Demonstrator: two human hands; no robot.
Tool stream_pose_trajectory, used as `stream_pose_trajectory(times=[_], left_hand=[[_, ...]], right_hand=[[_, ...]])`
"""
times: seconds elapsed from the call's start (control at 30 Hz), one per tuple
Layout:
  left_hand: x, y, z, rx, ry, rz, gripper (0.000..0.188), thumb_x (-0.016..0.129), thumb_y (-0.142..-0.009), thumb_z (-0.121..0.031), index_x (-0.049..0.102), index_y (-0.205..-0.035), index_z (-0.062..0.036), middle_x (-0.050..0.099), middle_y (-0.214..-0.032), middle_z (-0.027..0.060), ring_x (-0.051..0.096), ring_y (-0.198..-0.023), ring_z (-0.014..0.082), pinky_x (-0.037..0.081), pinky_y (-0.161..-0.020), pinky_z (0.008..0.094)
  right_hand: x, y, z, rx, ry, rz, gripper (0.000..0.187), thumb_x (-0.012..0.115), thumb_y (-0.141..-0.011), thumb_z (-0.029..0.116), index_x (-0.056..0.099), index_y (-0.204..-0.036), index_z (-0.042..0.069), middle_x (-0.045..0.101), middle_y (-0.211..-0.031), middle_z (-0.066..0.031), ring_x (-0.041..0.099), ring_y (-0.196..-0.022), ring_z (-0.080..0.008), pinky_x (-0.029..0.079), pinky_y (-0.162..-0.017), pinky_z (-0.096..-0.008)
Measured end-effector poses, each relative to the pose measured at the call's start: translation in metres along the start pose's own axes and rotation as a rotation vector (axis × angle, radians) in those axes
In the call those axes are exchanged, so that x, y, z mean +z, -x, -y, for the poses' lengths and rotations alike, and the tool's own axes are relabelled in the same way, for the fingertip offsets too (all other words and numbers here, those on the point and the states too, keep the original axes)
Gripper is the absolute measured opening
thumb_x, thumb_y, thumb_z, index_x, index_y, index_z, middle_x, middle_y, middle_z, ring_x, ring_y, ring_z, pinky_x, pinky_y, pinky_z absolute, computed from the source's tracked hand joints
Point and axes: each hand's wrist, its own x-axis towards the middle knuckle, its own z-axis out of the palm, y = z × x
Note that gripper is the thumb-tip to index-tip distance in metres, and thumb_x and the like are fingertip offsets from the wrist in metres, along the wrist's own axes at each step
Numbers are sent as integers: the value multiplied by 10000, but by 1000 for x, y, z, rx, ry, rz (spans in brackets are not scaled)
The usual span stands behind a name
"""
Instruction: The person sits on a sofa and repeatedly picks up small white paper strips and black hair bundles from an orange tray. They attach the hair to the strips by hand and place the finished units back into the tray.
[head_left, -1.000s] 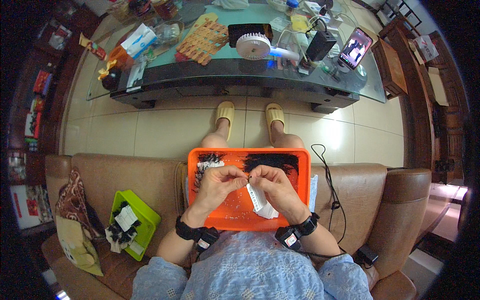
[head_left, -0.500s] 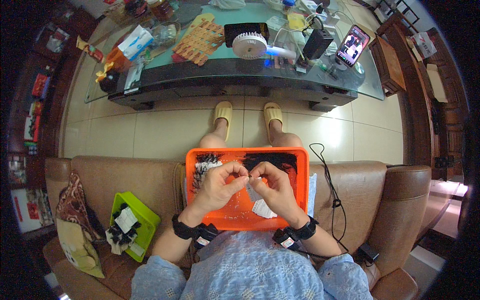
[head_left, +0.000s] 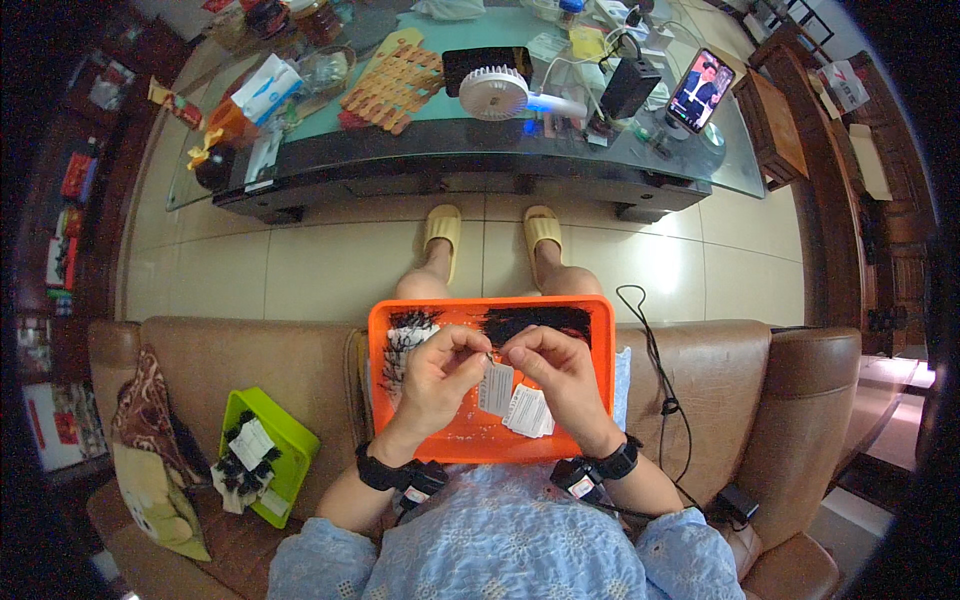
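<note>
Over an orange tray (head_left: 490, 302) on my lap, my left hand (head_left: 440, 375) and my right hand (head_left: 558, 380) meet fingertip to fingertip, both pinching. A white printed hang tag (head_left: 495, 390) dangles by a short dark string just under the left fingertips. What the right fingers pinch is too small to make out. Below the right hand, a small stack of white tags (head_left: 528, 413) lies fanned in the tray. Black strings (head_left: 530, 321) fill its far right corner. More white tags with black strings (head_left: 405, 340) lie along the left side, partly behind my left hand.
A green basket (head_left: 290, 430) with tags and black strings sits on the brown sofa at my left. A black cable (head_left: 655, 360) runs along the seat at my right. Ahead stands a glass table (head_left: 400, 150) with a white fan (head_left: 493, 93) and an upright phone (head_left: 701, 90).
My fingertips have moved slightly apart. The hanging tag has swung left and now faces up more fully, showing more of its surface and of the stack beside it.
</note>
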Motion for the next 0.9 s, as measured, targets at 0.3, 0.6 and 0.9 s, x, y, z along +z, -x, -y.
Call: stream_pose_trajectory(times=[0.3, 0.6, 0.9], left_hand=[[-5, -1, 3, 24, 52, 72, 116, 598, -879, 16, 591, -993, -5, 617, -942, 22, 572, -866, 75, 477, -771, 221], [0, 0, 3, -139, 236, 23, 227, 645, -854, 16, 577, -1071, 10, 638, -946, 57, 605, -869, 99, 504, -792, 231], [2, 6, -4, -291, 501, -30, 328, 619, -839, 48, 510, -1145, 7, 658, -1010, 125, 651, -872, 145, 548, -769, 252]], right_hand=[[0, -8, -7, -55, -56, 70, 97, 670, -864, 81, 680, -895, -11, 644, -920, -49, 588, -885, -130, 461, -821, -272], [1, -8, -14, -77, 21, 11, 92, 630, -890, 74, 632, -881, -18, 610, -899, -30, 568, -863, -117, 457, -807, -259], [1, -5, -14, -84, -6, -18, 87, 587, -925, 86, 591, -908, 1, 562, -897, -10, 520, -849, -86, 422, -789, -229]])
